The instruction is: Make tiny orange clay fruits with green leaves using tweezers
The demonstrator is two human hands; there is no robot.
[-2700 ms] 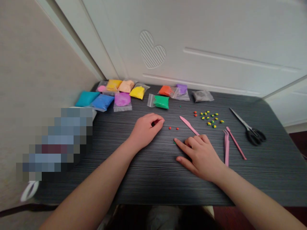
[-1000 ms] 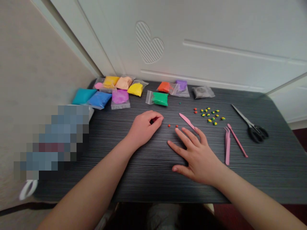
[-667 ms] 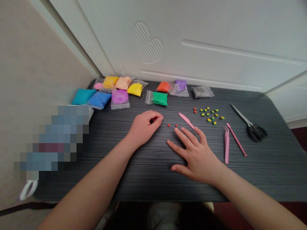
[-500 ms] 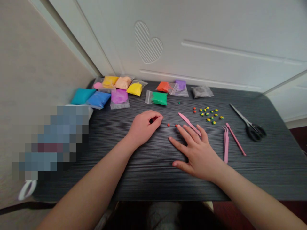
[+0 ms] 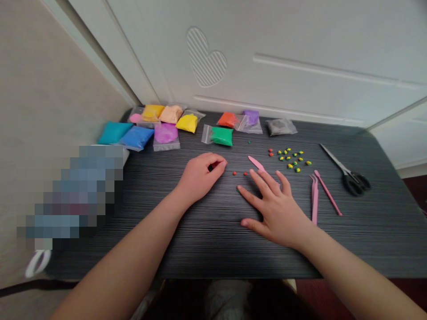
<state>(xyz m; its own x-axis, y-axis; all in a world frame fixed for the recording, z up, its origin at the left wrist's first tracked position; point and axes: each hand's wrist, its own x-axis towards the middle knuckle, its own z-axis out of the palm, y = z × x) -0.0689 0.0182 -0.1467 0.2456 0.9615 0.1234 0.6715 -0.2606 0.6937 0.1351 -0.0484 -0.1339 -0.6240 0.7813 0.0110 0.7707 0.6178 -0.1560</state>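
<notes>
My left hand (image 5: pixel 203 177) rests on the dark table with thumb and forefinger pinched together; anything between them is hidden. Spread flat, my right hand (image 5: pixel 275 206) has its fingers apart over the handle of a pink plastic clay knife (image 5: pixel 256 163). A tiny green speck (image 5: pixel 238 188) shows at its index fingertip. Between the hands lie two small red clay balls, one nearer the left hand (image 5: pixel 234 173) and one (image 5: pixel 245 174) by the right fingers. Farther back sit two more red bits (image 5: pixel 271 152) and several little yellow-and-green clay pieces (image 5: pixel 288 158).
Pink tweezers (image 5: pixel 314 200), a thin pink tool (image 5: pixel 328 193) and black-handled scissors (image 5: pixel 345 171) lie to the right. Along the back are several bags of coloured clay, including green (image 5: pixel 222 136), blue (image 5: pixel 136 138) and grey (image 5: pixel 281 127). A blurred object (image 5: pixel 83 186) stands at left.
My right hand has shifted slightly right, uncovering the red ball by its fingers and showing the green speck at its index fingertip. My left hand stays in place.
</notes>
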